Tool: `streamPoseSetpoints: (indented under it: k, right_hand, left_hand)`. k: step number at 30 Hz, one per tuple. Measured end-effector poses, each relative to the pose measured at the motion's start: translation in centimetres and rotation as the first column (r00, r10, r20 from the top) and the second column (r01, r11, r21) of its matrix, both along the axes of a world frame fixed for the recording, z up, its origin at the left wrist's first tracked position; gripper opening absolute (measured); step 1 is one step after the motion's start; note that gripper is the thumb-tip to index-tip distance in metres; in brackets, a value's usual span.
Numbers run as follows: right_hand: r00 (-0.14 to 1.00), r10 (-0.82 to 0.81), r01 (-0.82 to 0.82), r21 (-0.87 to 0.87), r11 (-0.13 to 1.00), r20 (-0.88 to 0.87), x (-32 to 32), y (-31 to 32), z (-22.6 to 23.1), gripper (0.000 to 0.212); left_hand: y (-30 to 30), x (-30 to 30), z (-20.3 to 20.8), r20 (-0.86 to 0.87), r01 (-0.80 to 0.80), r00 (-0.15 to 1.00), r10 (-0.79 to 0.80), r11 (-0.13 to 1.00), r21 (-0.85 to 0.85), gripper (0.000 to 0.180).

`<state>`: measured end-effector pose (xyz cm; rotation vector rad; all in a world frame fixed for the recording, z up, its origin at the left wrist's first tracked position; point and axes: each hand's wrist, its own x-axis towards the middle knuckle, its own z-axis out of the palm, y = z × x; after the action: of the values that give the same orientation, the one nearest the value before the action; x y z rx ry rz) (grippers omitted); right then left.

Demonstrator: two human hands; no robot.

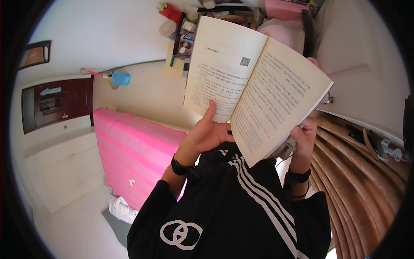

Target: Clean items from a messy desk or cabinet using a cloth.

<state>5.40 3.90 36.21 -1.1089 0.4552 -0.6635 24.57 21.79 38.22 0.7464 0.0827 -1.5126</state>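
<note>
An open book (276, 103) with cream pages of dark print is held up in front of me, tilted to the right. A small square code is printed on its left page. My left hand (206, 134) grips the lower edge near the spine, its thumb pressed on the left page and its other fingers mostly hidden behind. At the lower right edge, my right hand (305, 134) is closed on the book, its fingers partly hidden. A greyish bunched thing (285, 148) shows beside that hand below the page; I cannot make out what it is.
Behind the book stands a cluttered table with small bottles and boxes (186, 39). A pink-covered bed (138, 151) lies to the left, with a blue bucket (120, 79) beyond. Brown curtain folds (349, 185) hang at the right, near a white door-like panel (362, 73).
</note>
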Motion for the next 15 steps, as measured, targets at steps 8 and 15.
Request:
streamPoseSetpoints:
  k: [8, 15]
  right_hand:
    - [0.985, 0.169, -0.167, -0.085, 0.982, 0.021, 2.4, 3.7, 0.1, 0.025]
    - [0.963, 0.257, -0.263, -0.448, 0.854, -0.075, 5.0, 11.0, 0.4, 0.020]
  left_hand:
    - [6.9, -1.0, -2.7, 0.376, -0.103, 0.926, 0.018, 0.973, 0.208, 0.042]
    - [16.3, 3.1, -4.4, 0.096, -0.188, 0.978, 0.183, 0.981, 0.050, 0.050]
